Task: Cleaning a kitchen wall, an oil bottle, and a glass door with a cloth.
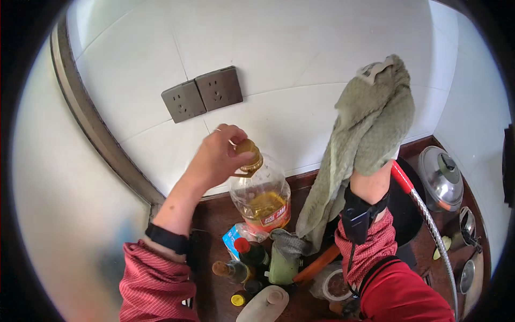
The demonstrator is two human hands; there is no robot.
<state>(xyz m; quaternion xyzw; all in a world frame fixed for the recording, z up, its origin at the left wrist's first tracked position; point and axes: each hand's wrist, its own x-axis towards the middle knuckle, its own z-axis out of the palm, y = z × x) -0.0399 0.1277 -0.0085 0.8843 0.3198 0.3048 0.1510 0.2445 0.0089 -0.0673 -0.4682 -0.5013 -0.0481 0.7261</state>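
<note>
My left hand (215, 157) grips the yellow cap (246, 147) of a large clear plastic oil bottle (257, 197). Golden oil fills the bottle's lower part, and a red label bears writing. A grey-green towel (372, 112) drapes over my right hand (374, 181), whose fingers are hidden beneath it. The towel is up in front of the white tiled wall, and whether it touches the tiles is unclear. Its long tail hangs down towards the worktop, beside a green container (283, 263) with a grey cloth (287, 243) over its top.
Below the oil bottle stand a red-capped bottle (253, 253), other sauce bottles and a white jug (265, 304). Two socket plates (201, 94) are on the wall. To the right are a black wok (406, 217), a braided hose (432, 229) and a lidded metal pot (440, 181).
</note>
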